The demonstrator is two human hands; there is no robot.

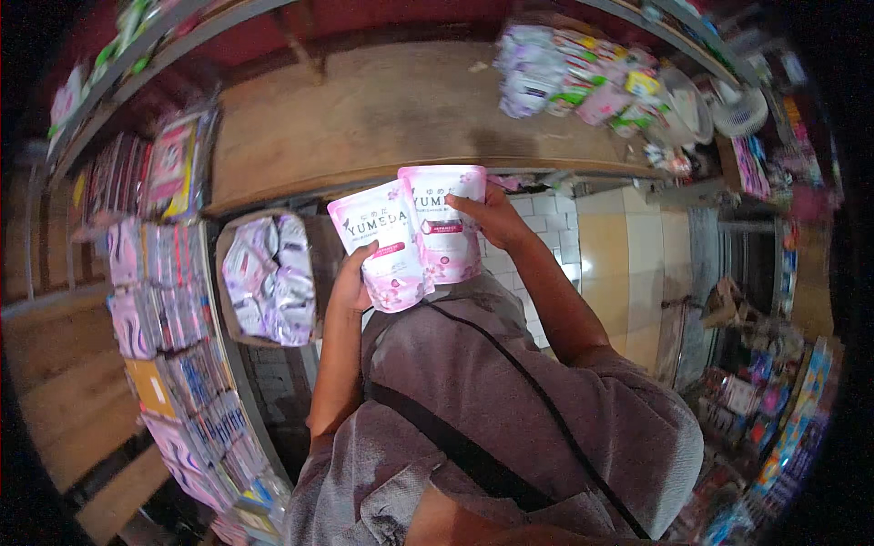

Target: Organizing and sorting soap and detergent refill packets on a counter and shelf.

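Note:
My left hand point(353, 278) grips a pink and white Yumeda refill pouch point(392, 273) by its lower left side, thumb on the front. A second pouch of the same kind point(447, 239) is in my right hand point(497, 217), held at its upper right edge with a finger or thumb across the front. Both pouches are upright with their printed fronts towards me, and the left one overlaps the edge of the right one. They are held in front of my body, near the front edge of a wooden shelf point(341, 136).
An open cardboard box point(315, 273) of purple and white packs stands left of my hands. Stacked packs point(164, 321) line the far left. Piled pouches point(532, 75) and a white plastic basket point(741, 112) sit on the shelf's right part. More goods point(744, 403) fill the right side.

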